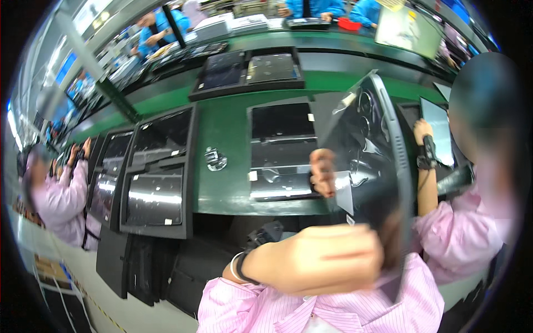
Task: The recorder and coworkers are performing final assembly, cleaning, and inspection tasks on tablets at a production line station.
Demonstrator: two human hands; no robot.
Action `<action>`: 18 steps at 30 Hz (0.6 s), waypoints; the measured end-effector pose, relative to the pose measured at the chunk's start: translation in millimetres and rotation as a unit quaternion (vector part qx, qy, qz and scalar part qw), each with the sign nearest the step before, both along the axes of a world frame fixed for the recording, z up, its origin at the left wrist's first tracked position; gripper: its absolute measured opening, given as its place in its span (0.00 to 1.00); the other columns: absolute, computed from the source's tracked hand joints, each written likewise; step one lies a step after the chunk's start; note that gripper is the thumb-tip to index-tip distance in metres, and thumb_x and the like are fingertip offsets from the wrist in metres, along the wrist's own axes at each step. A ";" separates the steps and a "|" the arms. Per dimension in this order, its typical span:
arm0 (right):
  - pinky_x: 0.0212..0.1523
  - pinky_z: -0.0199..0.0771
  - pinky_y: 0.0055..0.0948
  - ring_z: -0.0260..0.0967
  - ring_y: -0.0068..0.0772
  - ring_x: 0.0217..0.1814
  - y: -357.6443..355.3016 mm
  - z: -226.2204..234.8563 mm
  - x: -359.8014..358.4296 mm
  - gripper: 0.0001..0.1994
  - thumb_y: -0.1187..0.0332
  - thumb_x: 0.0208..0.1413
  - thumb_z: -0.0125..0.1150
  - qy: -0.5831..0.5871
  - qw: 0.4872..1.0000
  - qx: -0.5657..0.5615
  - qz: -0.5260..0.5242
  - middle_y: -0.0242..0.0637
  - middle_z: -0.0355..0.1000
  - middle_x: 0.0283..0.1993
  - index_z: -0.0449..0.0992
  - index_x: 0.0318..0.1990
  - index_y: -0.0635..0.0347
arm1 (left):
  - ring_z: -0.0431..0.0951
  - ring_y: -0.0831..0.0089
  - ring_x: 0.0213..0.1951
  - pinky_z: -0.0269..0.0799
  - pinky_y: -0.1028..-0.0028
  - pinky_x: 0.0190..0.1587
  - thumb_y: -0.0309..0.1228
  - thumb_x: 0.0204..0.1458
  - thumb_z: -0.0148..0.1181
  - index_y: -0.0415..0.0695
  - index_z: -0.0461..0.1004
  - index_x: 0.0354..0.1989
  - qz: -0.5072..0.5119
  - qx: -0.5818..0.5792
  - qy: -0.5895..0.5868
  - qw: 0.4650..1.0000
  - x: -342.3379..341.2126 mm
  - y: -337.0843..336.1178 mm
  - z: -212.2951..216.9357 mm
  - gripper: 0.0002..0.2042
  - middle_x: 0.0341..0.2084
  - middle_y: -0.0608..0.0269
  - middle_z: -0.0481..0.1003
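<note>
A dark tablet (371, 161) with a slim grey edge stands tilted upright in front of me. Clear, wrinkled plastic film covers the face turned left. Fingers of my right hand (322, 173) curl by its left edge; the rest of that hand and the forearm are hidden behind the tablet. My left hand (327, 258), blurred, is closed against the tablet's near part. Its fingertips are out of sight, so I cannot tell what they pinch. Below the right fingers, a foam tray (282, 149) on the green table holds dark tablets.
Black foam trays (189, 166) with dark panels line the left of the green table (222, 191); another tray (302, 83) lies at the back. Crumpled clear film (215, 159) sits between them. Dark foam pieces (150, 269) are stacked below. Co-workers in pink (64, 208) sit at both sides.
</note>
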State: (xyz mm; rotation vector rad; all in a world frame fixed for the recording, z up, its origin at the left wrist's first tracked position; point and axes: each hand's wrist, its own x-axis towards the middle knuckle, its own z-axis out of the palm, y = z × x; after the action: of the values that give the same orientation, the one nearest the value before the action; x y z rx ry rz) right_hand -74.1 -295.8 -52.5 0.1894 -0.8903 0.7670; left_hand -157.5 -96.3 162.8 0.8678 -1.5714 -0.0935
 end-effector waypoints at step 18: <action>0.35 0.73 0.33 0.67 0.44 0.33 112.7 30.4 -95.8 0.19 0.60 0.64 0.31 0.111 0.931 0.115 0.327 0.52 0.67 0.32 0.63 0.37 0.70 | 0.69 0.72 0.22 0.64 0.78 0.26 0.27 0.58 0.46 0.38 0.62 0.19 0.235 0.167 0.316 0.904 8.9 7.4 -60.3 0.13 0.19 0.59 0.65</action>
State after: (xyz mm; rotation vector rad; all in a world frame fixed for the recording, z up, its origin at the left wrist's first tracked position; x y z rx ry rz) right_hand -169.9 -183.1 -22.0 0.7952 -0.6958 1.2284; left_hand -148.6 -88.9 102.5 1.3089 -0.7194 -0.2724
